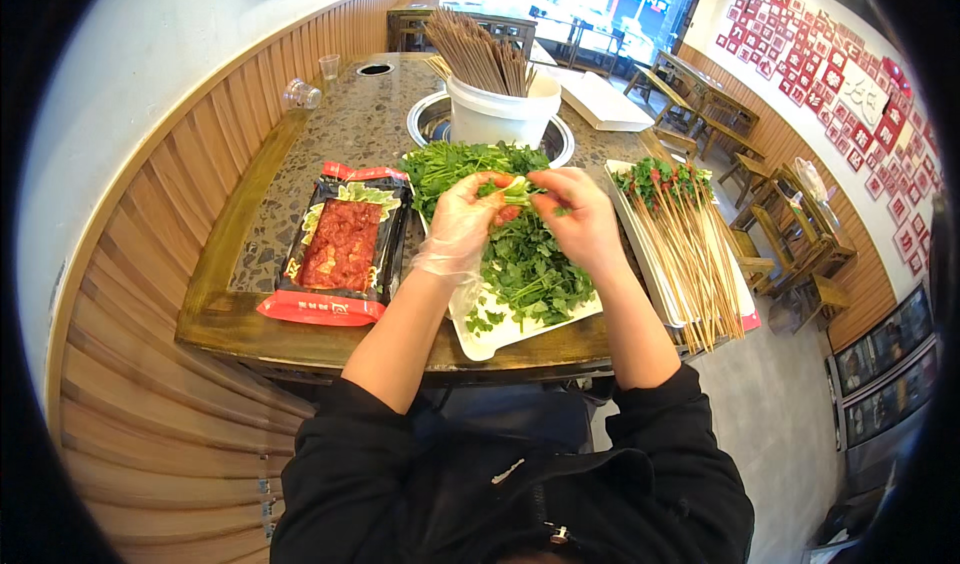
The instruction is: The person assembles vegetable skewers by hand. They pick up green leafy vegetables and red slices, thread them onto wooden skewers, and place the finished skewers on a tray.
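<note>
My left hand (466,215), in a clear plastic glove, holds a small bundle of green stems (514,191) with a bit of red meat (507,214) under it. Opposite it, my right hand (576,215) pinches at the bundle's end; its fingers partly hide the contact. Both hands are above a white tray (480,345) heaped with leafy cilantro-like herbs (536,271). To the left lies a black and red package (322,307) with red sliced meat (341,245) on it. A second white tray (660,294) at the right bears finished-looking skewers (686,241) with herbs and red meat at their far ends.
Behind the herbs, a white bucket (504,114) full of thin brown sticks (480,50) stands over a round metal-rimmed table inset (420,125). Two clear plastic cups, one tipped over (302,94), are near the wall. A white box (606,103) sits at the table's far right.
</note>
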{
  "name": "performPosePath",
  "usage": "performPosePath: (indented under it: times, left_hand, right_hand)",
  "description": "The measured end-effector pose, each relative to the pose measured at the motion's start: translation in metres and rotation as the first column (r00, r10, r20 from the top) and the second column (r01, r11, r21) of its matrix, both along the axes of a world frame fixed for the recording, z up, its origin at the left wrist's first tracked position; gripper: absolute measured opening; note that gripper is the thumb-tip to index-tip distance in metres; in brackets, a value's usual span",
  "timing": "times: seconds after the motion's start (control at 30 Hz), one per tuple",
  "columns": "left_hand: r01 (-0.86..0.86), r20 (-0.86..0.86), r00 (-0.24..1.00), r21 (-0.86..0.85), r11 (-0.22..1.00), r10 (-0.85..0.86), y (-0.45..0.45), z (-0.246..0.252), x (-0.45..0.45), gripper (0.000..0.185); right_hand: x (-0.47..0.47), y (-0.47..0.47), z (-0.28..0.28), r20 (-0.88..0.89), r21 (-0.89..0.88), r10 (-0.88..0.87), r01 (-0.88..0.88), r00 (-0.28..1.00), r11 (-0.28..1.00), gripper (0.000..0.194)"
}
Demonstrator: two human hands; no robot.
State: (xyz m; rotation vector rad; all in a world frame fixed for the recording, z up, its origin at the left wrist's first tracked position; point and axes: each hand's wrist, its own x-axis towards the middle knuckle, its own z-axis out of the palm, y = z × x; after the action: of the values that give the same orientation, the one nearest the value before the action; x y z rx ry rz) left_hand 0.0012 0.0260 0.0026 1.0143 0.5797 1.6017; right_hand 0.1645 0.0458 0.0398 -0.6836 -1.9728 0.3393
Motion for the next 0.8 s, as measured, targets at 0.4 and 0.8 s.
performPosePath:
  times: [0.4, 0.8]
  left_hand:
    - [0.142, 0.275, 0.949, 0.059, 0.988, -0.153, -0.008, -0.003, -0.02, 0.021]
    - [0.043, 0.112, 0.992, 0.078, 0.996, -0.051, -0.013, -0.003, -0.013, 0.026]
  right_hand:
    - [-0.012, 0.005, -0.031, -0.744, -0.654, -0.06, -0.706, 0.666, 0.273, 0.027]
    - [-0.033, 0.004, 0.001, 0.097, 0.438, -0.008, -0.036, 0.995, 0.898, 0.022]
